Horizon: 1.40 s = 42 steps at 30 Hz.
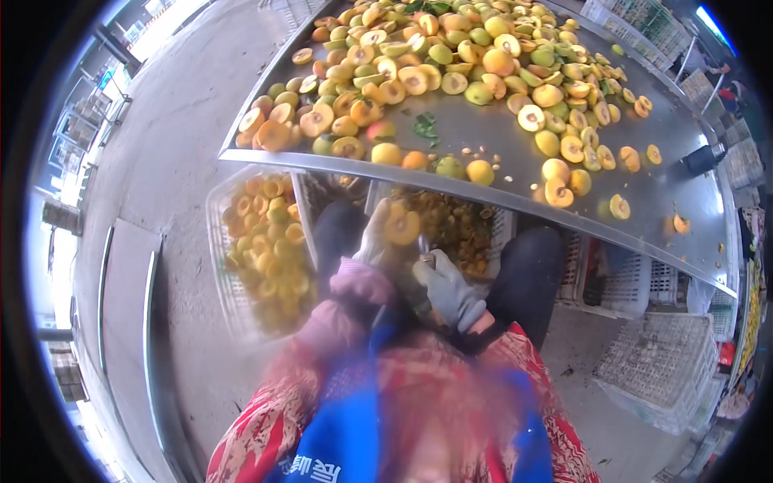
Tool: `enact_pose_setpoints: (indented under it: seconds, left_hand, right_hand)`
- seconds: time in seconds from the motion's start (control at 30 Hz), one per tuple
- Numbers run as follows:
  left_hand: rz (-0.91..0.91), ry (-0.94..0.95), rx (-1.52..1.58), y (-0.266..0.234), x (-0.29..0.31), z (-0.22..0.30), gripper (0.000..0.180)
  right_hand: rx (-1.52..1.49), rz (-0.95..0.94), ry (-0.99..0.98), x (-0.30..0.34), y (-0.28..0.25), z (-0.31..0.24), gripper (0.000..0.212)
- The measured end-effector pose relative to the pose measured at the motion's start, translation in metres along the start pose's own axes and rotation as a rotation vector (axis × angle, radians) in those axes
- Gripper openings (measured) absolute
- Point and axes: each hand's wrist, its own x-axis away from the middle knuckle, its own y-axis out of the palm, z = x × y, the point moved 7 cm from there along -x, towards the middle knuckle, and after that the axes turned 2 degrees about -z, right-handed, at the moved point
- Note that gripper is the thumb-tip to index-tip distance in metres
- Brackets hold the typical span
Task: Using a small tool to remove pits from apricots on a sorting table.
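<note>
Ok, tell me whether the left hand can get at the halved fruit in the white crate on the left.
Probably yes: the halved fruit in the crate lies uncovered. The left knee is between, so the left hand, which seems to hold a cut fruit, would likely pass over it.

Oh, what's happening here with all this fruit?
A person with gloved hands is working on cut fruit. The left hand holds a cut yellow-orange fruit over a crate between the knees; the right hand grips a small tool, too blurred to identify. Whole and cut fruits are heaped on the metal table ahead, and the pale crate at left holds many fruit pieces.
</note>
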Motion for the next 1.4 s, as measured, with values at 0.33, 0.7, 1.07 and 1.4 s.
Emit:
enact_pose_setpoints:
  seconds: [0.33, 0.7, 1.07, 1.4]
  left_hand:
    - [0.056, 0.268, -0.593, 0.001, 0.022, 0.020, 0.038]
    - [0.312, -0.201, -0.550, 0.022, 0.039, -0.008, 0.033]
    - [0.317, -0.253, -0.356, -0.017, 0.015, -0.026, 0.028]
    - [0.134, -0.034, -0.175, 0.015, 0.030, 0.001, 0.032]
  right_hand:
    - [0.594, 0.171, -0.252, -0.021, 0.015, -0.023, 0.025]
    - [0.930, 0.278, -0.673, -0.031, -0.001, -0.057, 0.021]
    - [0.868, 0.203, -0.720, -0.040, 0.001, -0.061, 0.009]
    - [0.310, -0.005, -0.136, -0.014, 0.002, 0.030, 0.020]
